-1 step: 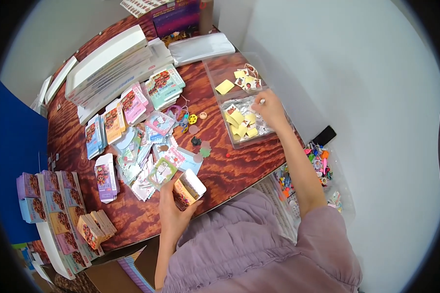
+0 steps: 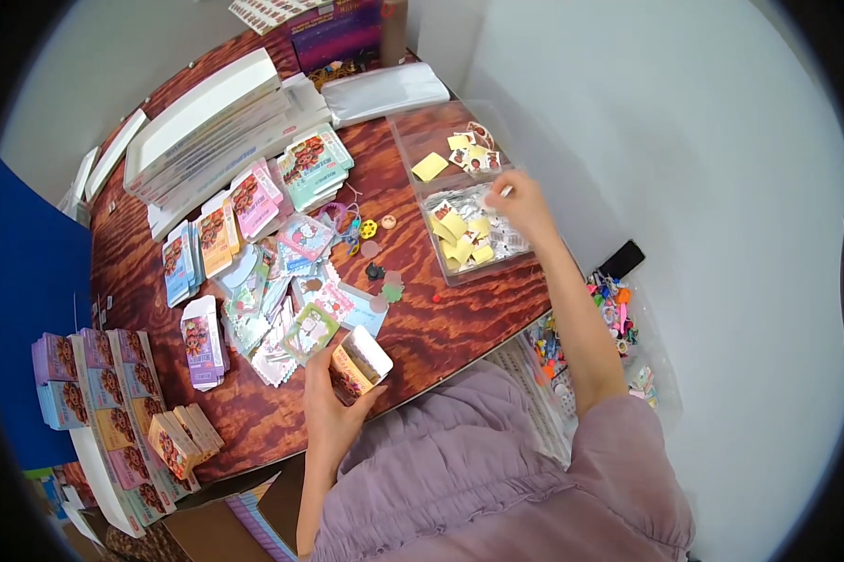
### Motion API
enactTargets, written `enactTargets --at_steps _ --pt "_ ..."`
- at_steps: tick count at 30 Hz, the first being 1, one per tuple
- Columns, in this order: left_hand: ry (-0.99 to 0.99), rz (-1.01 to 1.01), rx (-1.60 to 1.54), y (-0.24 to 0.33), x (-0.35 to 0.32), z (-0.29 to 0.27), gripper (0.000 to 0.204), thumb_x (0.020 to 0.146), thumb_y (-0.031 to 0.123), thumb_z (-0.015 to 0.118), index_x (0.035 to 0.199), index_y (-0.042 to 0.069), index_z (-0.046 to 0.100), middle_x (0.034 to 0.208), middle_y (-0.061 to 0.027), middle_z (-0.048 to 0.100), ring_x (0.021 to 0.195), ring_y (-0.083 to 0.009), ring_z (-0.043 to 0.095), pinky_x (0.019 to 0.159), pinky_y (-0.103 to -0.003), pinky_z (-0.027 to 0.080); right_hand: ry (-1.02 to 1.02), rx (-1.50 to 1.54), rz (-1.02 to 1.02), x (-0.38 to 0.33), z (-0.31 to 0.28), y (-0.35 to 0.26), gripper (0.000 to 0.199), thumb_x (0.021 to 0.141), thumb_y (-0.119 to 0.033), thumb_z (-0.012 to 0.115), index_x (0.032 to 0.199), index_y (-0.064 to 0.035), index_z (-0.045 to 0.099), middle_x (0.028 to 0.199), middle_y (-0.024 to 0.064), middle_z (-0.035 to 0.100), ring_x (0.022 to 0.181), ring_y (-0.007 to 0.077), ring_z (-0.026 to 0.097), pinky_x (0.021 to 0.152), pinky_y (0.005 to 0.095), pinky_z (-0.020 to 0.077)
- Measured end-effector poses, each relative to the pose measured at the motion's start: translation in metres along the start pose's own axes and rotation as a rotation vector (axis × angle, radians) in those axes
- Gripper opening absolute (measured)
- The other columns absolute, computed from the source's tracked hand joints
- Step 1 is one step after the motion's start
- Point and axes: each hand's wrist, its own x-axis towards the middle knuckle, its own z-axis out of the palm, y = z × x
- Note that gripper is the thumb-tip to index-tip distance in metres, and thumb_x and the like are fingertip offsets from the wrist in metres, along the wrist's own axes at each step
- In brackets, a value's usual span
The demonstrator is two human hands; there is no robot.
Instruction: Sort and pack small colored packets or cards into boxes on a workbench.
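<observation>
My left hand [image 2: 328,412] holds a small orange and yellow carton [image 2: 359,362] with its white flap open, just above the near edge of the wooden table [image 2: 440,328]. My right hand [image 2: 523,208] reaches into a clear plastic tray [image 2: 497,267] at the right of the table. The tray is filled with yellow squares and small silvery packets [image 2: 459,229]. The fingertips pinch a small pale packet there. A second clear tray [image 2: 422,131] behind it has a few yellow squares and picture stickers.
Flat pastel cartons and picture cards [image 2: 272,272] lie spread over the middle, with small charms [image 2: 370,229] beside them. Folded cartons [image 2: 113,393] stand in rows at the left. White flat boxes [image 2: 206,117] are stacked at the back. A dark phone [image 2: 621,259] and colourful trinkets [image 2: 609,309] lie to the right.
</observation>
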Motion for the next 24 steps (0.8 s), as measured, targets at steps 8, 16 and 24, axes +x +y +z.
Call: enactTargets --at_steps 8,16,24 --pt "-0.039 0.020 -0.029 -0.003 0.002 0.003 0.073 0.067 0.012 0.090 0.128 0.001 0.050 0.114 -0.0163 0.056 0.102 -0.0336 0.060 0.086 -0.040 0.050 -0.038 0.112 0.016 -0.009 -0.045 0.003 0.015 0.086 -0.004 0.057 0.094 -0.0031 0.069 0.079 0.0084 0.062 0.071 0.0194 0.062 0.064 0.0347 0.0477" --pt "-0.084 -0.022 -0.039 0.001 -0.001 0.002 0.077 0.066 0.013 0.090 0.130 0.002 0.050 0.115 -0.0170 0.056 0.105 -0.0342 0.060 0.089 -0.040 0.050 -0.213 -0.394 -0.020 -0.016 -0.034 -0.017 0.010 0.080 -0.014 0.066 0.084 -0.0063 0.072 0.099 0.0176 0.064 0.093 0.0368 0.065 0.081 0.0472 0.0518" --pt "-0.053 -0.027 -0.060 -0.009 -0.004 0.002 0.077 0.066 0.015 0.090 0.131 0.002 0.050 0.118 -0.0178 0.057 0.108 -0.0353 0.060 0.090 -0.041 0.050 -0.205 -0.203 0.052 -0.019 -0.020 0.008 0.011 0.076 -0.014 0.071 0.083 -0.0057 0.070 0.092 0.0178 0.066 0.084 0.0349 0.066 0.073 0.0436 0.0512"
